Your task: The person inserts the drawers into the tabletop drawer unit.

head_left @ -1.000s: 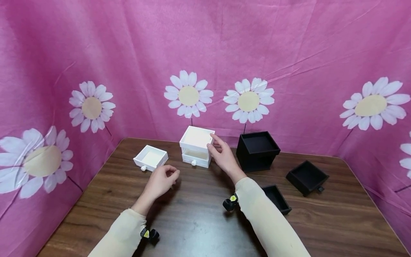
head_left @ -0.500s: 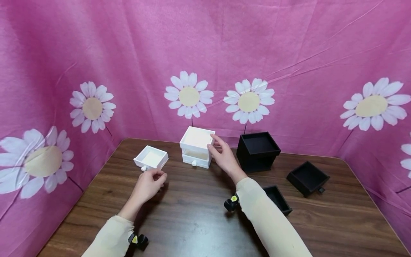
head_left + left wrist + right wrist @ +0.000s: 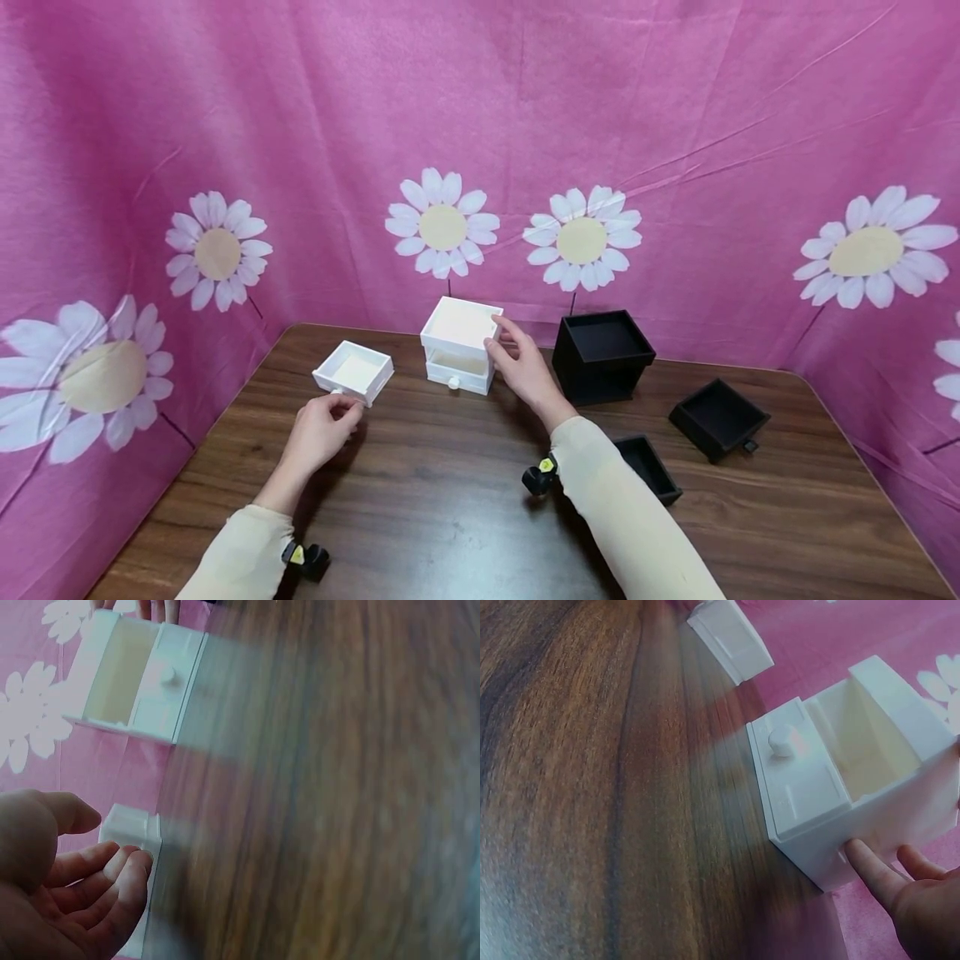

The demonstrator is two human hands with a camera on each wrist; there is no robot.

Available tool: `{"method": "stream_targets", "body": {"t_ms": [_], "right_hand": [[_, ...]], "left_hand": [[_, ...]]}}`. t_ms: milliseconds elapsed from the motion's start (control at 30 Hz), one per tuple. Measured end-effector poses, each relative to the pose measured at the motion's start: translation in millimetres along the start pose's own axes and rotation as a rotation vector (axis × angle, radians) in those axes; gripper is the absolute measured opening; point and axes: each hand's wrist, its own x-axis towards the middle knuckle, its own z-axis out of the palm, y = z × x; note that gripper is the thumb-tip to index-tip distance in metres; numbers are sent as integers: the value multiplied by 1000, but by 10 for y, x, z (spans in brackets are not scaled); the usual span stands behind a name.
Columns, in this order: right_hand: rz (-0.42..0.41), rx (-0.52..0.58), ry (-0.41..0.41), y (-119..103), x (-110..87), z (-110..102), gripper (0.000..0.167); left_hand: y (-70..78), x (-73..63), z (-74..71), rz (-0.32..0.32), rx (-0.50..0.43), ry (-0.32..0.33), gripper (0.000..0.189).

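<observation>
A small white drawer (image 3: 363, 385) lies on the wooden table at the left. My left hand (image 3: 313, 435) is right at its front, covering most of the round knob in the head view. In the left wrist view the thumb stands apart from the loosely bent fingers, beside the white drawer (image 3: 127, 825). Farther right stands a white two-tier drawer box (image 3: 459, 323), its upper slot vacant and a knobbed drawer (image 3: 799, 776) in the lower one. Fingers of my right hand (image 3: 525, 373) touch the right side of this box, and the right wrist view shows fingertips on that wall.
A black drawer box (image 3: 603, 354) stands right of the white one. Two loose black drawers lie on the table (image 3: 450, 508): one (image 3: 720, 417) at the right, another (image 3: 648, 471) partly behind my right sleeve. A pink flowered cloth (image 3: 322, 167) hangs behind the table.
My left hand has moved left and slightly toward me, from the drawer's right corner to its knob side. My right hand has stayed at the white box.
</observation>
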Motion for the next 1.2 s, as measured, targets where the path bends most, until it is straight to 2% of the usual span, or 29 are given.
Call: {"method": "stream_targets", "body": {"t_ms": [167, 433, 767, 967, 1100, 1200], "right_hand": [[-20, 27, 0, 1, 5, 6, 55], [-25, 32, -2, 9, 10, -5, 56], [-10, 30, -21, 8, -1, -9, 57], [-15, 34, -16, 19, 4, -7, 56], [-16, 25, -15, 23, 3, -5, 56], [-13, 22, -16, 8, -7, -5, 56]], "left_hand": [[-86, 29, -61, -33, 8, 22, 23], [-156, 82, -127, -91, -51, 45, 26], [-201, 132, -192, -116, 42, 98, 29], [-223, 202, -221, -121, 84, 57, 35], [-252, 243, -227, -153, 23, 20, 39], [-276, 276, -224, -173, -72, -4, 39]]}}
